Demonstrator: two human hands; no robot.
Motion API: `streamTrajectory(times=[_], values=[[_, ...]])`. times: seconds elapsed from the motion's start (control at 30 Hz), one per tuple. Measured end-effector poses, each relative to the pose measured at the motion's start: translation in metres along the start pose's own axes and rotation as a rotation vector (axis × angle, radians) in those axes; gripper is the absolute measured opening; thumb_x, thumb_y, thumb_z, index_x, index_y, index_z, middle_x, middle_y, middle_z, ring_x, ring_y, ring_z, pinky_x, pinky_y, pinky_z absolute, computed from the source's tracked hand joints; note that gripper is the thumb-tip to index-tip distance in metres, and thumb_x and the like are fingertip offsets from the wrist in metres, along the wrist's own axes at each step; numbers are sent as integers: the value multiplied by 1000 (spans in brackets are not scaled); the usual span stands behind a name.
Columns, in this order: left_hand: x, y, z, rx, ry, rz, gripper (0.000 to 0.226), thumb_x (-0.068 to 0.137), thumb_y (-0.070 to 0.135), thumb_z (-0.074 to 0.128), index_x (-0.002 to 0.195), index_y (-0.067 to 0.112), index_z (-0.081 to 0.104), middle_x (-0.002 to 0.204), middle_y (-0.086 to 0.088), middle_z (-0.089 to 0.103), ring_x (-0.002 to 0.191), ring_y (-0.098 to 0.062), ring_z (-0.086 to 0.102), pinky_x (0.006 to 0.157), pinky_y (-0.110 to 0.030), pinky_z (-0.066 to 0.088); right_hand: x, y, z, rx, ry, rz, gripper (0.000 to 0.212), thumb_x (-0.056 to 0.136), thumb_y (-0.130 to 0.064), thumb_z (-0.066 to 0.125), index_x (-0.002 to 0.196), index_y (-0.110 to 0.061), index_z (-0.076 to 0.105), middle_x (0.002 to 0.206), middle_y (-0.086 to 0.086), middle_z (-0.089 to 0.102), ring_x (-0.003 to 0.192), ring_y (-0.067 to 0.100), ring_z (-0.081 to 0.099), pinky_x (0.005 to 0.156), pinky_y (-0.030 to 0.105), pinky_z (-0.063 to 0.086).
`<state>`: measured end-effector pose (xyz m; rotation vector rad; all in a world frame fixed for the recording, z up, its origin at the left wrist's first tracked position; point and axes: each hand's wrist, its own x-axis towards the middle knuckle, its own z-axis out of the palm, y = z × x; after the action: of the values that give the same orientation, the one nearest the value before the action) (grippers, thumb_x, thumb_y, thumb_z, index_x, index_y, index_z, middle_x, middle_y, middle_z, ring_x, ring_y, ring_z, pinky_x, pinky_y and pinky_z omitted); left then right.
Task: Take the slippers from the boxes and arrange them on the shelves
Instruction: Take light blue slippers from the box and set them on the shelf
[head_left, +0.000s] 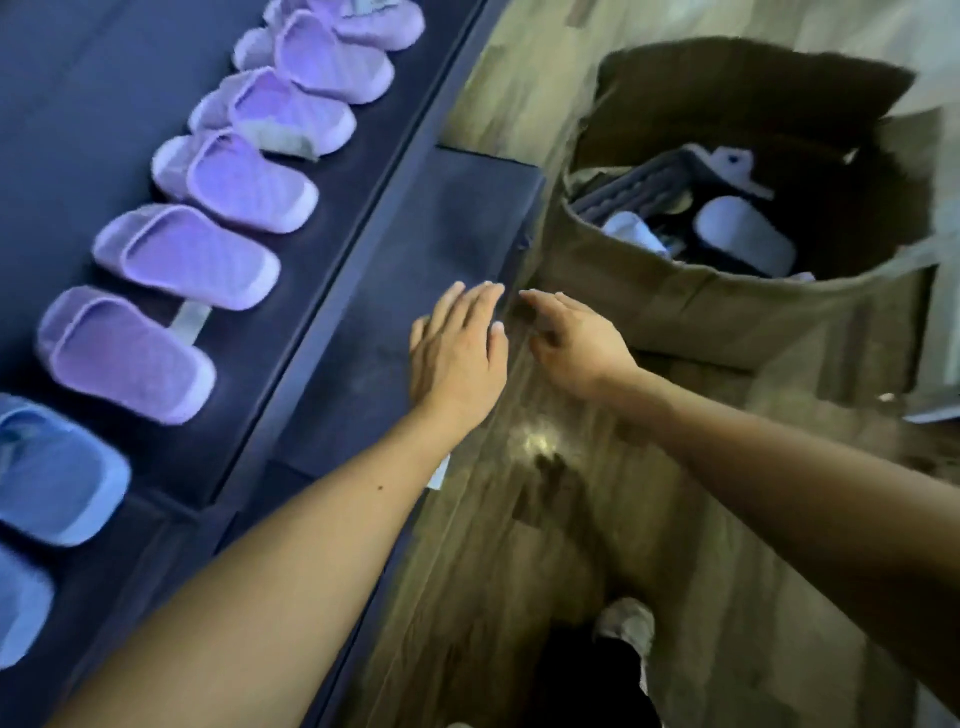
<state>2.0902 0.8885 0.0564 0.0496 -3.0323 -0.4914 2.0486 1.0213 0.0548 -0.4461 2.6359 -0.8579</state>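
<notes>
On the dark shelf (130, 93) at left, purple slippers (187, 257) lie in a row; left hand (457, 353) and right hand (576, 345), fingers loosely extended and empty, approach the cardboard box (727, 312) holding more slippers (745, 236).

No readable text or labels anywhere.

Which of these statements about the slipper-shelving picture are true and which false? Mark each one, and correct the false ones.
1. Both hands are empty. True: the left hand and the right hand hold nothing.
2. The cardboard box is empty. False: slippers, including a white slipper, lie inside.
3. Purple slippers stand in a row on the upper shelf. True.
4. The blue slippers sit inside the box. False: they are on the shelf, next to the purple row.
5. The lower shelf is full of slippers. False: none visible there.
</notes>
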Motion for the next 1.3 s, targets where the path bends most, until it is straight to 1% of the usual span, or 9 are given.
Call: streamTrajectory(times=[0.1, 0.27, 0.47, 0.57, 0.77, 0.87, 1.07, 1.13, 1.3], values=[[31, 41, 20, 15, -13, 89, 56, 88, 34, 24, 130, 14, 53, 134, -2, 55, 130, -24, 44, 97, -42, 38, 7, 42, -37, -44, 8, 32, 51, 92, -16, 45, 142, -19, 35, 147, 1, 40, 138, 20, 32, 109, 30, 26], [79, 100, 47, -81, -57, 54, 44, 93, 26, 35, 133, 16, 49, 138, 0, 50, 132, -20, 39, 99, -38, 33, 29, 101, -85, -17, 47, 131, 53, 89, -14, 47, 141, -20, 38, 145, 2, 43, 133, 20, 39, 106, 33, 33], [150, 119, 81, -86, -124, 83, 38, 97, 22, 39, 134, 17, 46, 139, 2, 47, 133, -16, 35, 103, -34, 28, 79, 155, -109, 20, 81, 221, 49, 90, -15, 46, 139, -19, 41, 145, 1, 42, 132, 21, 39, 106, 36, 34], [198, 121, 104, -71, -186, 78, 39, 97, 22, 38, 134, 16, 45, 139, -1, 48, 132, -18, 36, 104, -34, 27, 112, 188, -118, 34, 27, 242, 48, 89, -13, 46, 137, -16, 43, 143, 3, 44, 129, 23, 43, 104, 40, 39], [300, 128, 164, -94, -336, 51, 40, 96, 22, 38, 135, 14, 45, 140, -2, 47, 130, -21, 37, 104, -35, 27, 191, 256, -132, -42, -125, 391, 40, 90, -15, 46, 129, -18, 52, 136, 6, 51, 121, 27, 49, 93, 34, 41], [327, 121, 196, -75, -449, 11, 39, 96, 21, 39, 133, 14, 45, 140, -2, 47, 129, -23, 37, 102, -35, 29, 216, 285, -125, -82, -209, 447, 34, 91, -14, 45, 122, -9, 57, 126, 14, 58, 114, 32, 53, 91, 38, 45], [348, 110, 242, -26, -628, -115, 39, 94, 20, 42, 132, 12, 45, 136, -7, 49, 127, -27, 39, 99, -37, 32, 230, 341, -110, -198, -530, 452, 34, 95, -32, 44, 124, -19, 55, 126, 7, 52, 113, 30, 50, 93, 42, 45], [357, 114, 252, -29, -656, -134, 40, 94, 22, 43, 133, 13, 44, 136, -6, 49, 127, -27, 39, 99, -37, 33, 238, 358, -114, -226, -563, 479, 36, 94, -35, 46, 125, -17, 53, 128, 7, 51, 115, 29, 50, 94, 42, 45], [377, 131, 273, -26, -671, -208, 41, 95, 23, 42, 135, 16, 42, 137, -5, 48, 129, -26, 36, 99, -36, 32, 266, 395, -124, -216, -519, 476, 41, 94, -23, 43, 135, -17, 45, 136, 9, 48, 121, 29, 47, 95, 37, 44]])
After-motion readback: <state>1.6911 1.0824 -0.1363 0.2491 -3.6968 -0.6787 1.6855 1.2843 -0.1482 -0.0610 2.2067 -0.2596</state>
